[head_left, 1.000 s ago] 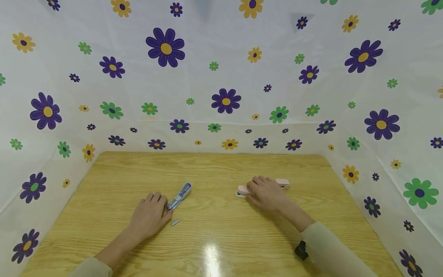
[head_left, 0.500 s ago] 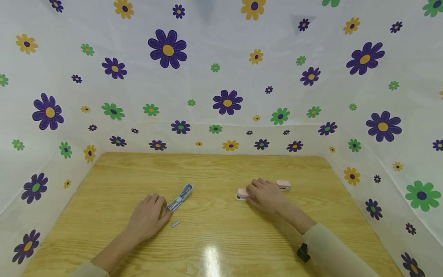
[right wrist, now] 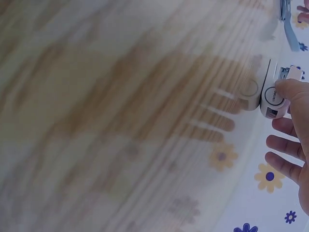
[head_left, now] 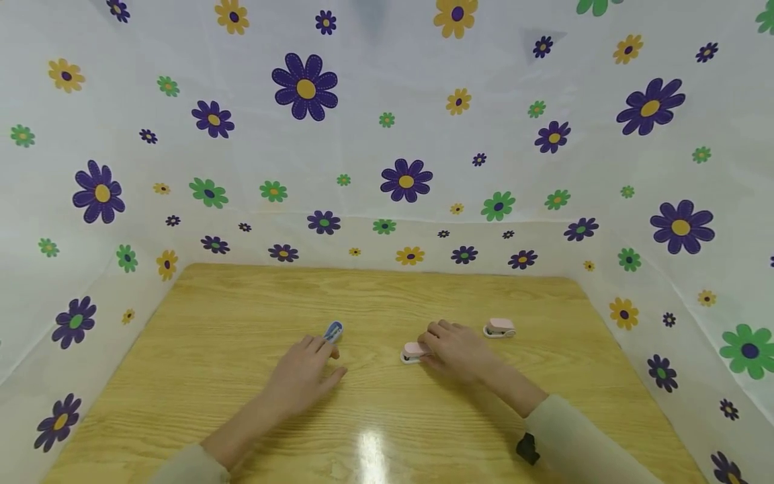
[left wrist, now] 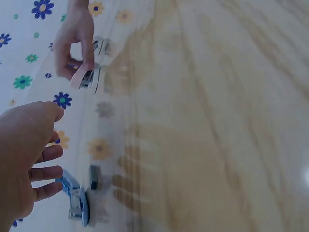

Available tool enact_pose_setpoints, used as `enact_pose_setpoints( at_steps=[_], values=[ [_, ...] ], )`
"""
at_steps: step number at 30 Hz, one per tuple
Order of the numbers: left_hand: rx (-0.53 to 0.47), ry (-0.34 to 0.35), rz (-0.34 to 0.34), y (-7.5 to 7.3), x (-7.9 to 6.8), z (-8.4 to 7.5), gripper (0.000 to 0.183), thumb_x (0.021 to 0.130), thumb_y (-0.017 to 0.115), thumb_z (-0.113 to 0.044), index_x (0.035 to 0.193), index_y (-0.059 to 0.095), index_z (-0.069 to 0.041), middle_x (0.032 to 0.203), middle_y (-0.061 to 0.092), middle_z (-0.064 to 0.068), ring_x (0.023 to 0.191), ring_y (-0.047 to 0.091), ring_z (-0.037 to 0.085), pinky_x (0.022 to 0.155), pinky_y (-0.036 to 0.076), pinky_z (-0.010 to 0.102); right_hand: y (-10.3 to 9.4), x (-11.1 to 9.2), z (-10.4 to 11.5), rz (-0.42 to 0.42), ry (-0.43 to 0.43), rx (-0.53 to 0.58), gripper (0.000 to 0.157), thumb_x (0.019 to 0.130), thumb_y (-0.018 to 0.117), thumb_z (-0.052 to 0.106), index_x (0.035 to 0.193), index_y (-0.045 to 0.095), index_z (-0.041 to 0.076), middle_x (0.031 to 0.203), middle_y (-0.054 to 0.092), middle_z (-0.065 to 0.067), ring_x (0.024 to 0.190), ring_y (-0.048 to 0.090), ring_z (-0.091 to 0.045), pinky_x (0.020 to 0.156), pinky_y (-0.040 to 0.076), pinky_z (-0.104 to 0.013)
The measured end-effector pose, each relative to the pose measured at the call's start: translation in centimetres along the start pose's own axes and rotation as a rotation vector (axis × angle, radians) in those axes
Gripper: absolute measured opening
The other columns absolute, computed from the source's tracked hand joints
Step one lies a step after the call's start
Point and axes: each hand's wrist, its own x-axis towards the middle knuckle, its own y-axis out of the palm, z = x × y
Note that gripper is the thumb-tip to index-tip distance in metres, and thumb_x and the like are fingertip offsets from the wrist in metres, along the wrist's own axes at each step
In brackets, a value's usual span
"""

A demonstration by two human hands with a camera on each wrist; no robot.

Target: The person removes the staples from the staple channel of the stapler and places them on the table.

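My left hand [head_left: 299, 378] hovers over the table with its fingers loosely extended and thumb spread, gripping nothing. Beyond its fingertips the far end of a blue stapler [head_left: 334, 331] shows; the hand hides the rest. In the left wrist view, that stapler [left wrist: 77, 205] lies spread apart, with a small grey staple strip [left wrist: 94, 177] beside it; the head view hides the strip. With thumb and fingers, my right hand [head_left: 457, 351] grips a pink and white stapler [head_left: 414, 351], whose near end is covered by the hand.
A second pink and white stapler [head_left: 499, 328] rests on the wooden table [head_left: 375, 296] to the right, behind the right hand. White flower-patterned cloth [head_left: 357, 148] walls in the back and both sides. A small black object [head_left: 528, 448] sits by the right sleeve.
My left hand has let go of the blue stapler's near end and moved right and forward over it. The right hand has drawn its pink stapler slightly left and nearer, away from the second one.
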Motion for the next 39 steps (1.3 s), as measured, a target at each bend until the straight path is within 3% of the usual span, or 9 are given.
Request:
enact_pose_setpoints(
  at_steps=[7, 12, 16, 21, 29, 39],
  values=[
    [-0.029, 0.110, 0.108, 1.4, 0.7, -2.8, 0.030, 0.091, 0.062, -0.044, 0.104, 0.063, -0.017, 0.101, 0.062, -0.005, 0.101, 0.059, 0.015, 0.089, 0.051, 0.035, 0.2, 0.4, 0.9, 0.014, -0.020, 0.017, 0.027, 0.092, 0.062, 0.041, 0.112, 0.063, 0.022, 0.099, 0.061, 0.008, 0.089, 0.057, -0.009, 0.077, 0.053, -0.027],
    [0.001, 0.136, 0.150, 2.7, 1.6, -4.0, 0.033, 0.092, 0.057, -0.049, 0.107, 0.060, -0.019, 0.099, 0.059, -0.006, 0.096, 0.056, 0.013, 0.079, 0.048, 0.032, 0.3, 0.5, 1.3, -0.007, -0.031, 0.030, 0.025, 0.092, 0.063, 0.040, 0.110, 0.063, 0.023, 0.098, 0.061, 0.008, 0.087, 0.057, -0.007, 0.076, 0.053, -0.026],
    [0.041, 0.124, 0.171, 3.6, 2.0, -4.3, 0.035, 0.092, 0.057, -0.050, 0.106, 0.059, -0.018, 0.094, 0.056, -0.005, 0.089, 0.052, 0.012, 0.073, 0.044, 0.029, 0.3, 0.7, 1.8, 0.000, -0.042, 0.044, 0.025, 0.092, 0.063, 0.040, 0.110, 0.063, 0.022, 0.100, 0.062, 0.007, 0.089, 0.059, -0.008, 0.078, 0.053, -0.026],
    [0.064, 0.115, 0.145, 4.4, 2.4, -4.6, 0.033, 0.092, 0.058, -0.049, 0.101, 0.059, -0.018, 0.092, 0.055, -0.005, 0.086, 0.050, 0.013, 0.073, 0.045, 0.030, 0.3, 0.9, 2.4, 0.029, -0.056, 0.054, 0.025, 0.093, 0.061, 0.040, 0.112, 0.063, 0.023, 0.103, 0.062, 0.008, 0.093, 0.059, -0.008, 0.083, 0.053, -0.027],
    [0.028, 0.066, 0.174, 4.9, 2.8, -5.0, 0.032, 0.092, 0.058, -0.050, 0.103, 0.061, -0.019, 0.098, 0.057, -0.006, 0.092, 0.051, 0.013, 0.084, 0.047, 0.035, 0.1, 1.3, 2.9, -0.020, -0.117, 0.048, 0.026, 0.091, 0.065, 0.039, 0.112, 0.062, 0.024, 0.102, 0.060, 0.009, 0.087, 0.056, -0.005, 0.076, 0.052, -0.023],
    [0.035, 0.067, 0.156, 5.5, 3.2, -5.1, 0.031, 0.092, 0.057, -0.050, 0.099, 0.060, -0.020, 0.098, 0.057, -0.006, 0.089, 0.048, 0.012, 0.078, 0.043, 0.030, 0.4, 1.3, 2.8, -0.015, -0.116, 0.038, 0.026, 0.091, 0.064, 0.040, 0.111, 0.062, 0.024, 0.101, 0.060, 0.009, 0.086, 0.056, -0.005, 0.075, 0.051, -0.022]
  ],
)
